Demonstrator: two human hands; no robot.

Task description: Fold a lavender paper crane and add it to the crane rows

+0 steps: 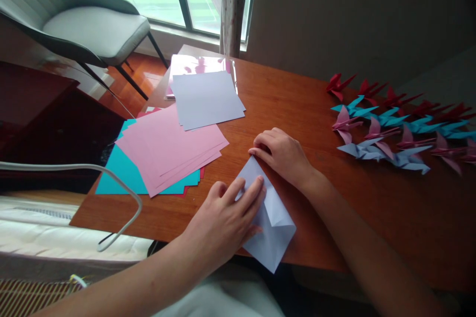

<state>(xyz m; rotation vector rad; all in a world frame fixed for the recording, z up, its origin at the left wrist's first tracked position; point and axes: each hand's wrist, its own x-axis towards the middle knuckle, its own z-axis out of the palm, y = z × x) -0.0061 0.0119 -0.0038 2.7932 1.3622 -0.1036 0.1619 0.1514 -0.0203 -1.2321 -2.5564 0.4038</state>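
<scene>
A pale lilac, partly folded sheet of origami paper lies at the table's front edge, its lower corner jutting past the edge. One flap is folded over towards the middle. My left hand rests on the paper, fingers stretched out and pressing it down. At the paper's far corner, my right hand is closed with curled fingers, thumb and fingertips at the tip. The fingers hide part of that corner.
Pink sheets overlap blue sheets at left, with lilac sheets behind and a glossy plastic packet. Rows of folded paper cranes stand at right. A white cable loops at left, near a chair.
</scene>
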